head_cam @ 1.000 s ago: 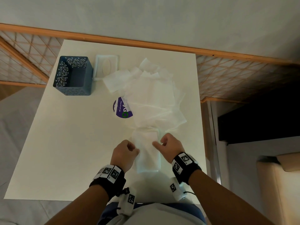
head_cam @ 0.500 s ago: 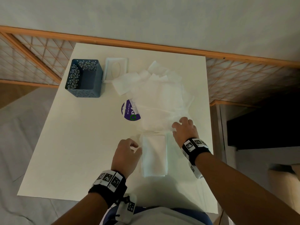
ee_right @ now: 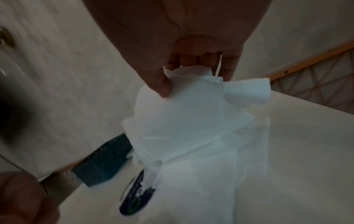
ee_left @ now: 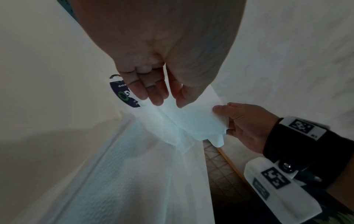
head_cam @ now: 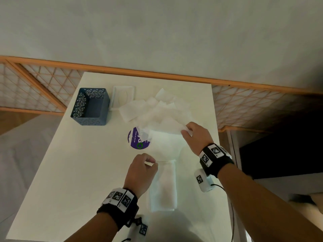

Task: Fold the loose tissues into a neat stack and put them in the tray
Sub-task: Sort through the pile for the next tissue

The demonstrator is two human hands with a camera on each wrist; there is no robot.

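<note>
The right hand (head_cam: 195, 135) pinches a corner of one tissue (head_cam: 167, 124) lifted off the loose pile (head_cam: 153, 109) on the white table (head_cam: 73, 172); the left hand (head_cam: 139, 172), fingers curled, holds the folded stack's (head_cam: 164, 187) far corner; the blue tray (head_cam: 90, 105) stands far-left.

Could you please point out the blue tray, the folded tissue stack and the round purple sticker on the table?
blue tray (head_cam: 82, 109): head view, on its perforated left wall.
folded tissue stack (head_cam: 163, 187): head view, on its top sheet.
purple sticker (head_cam: 134, 138): head view, on its uncovered left half.
</note>
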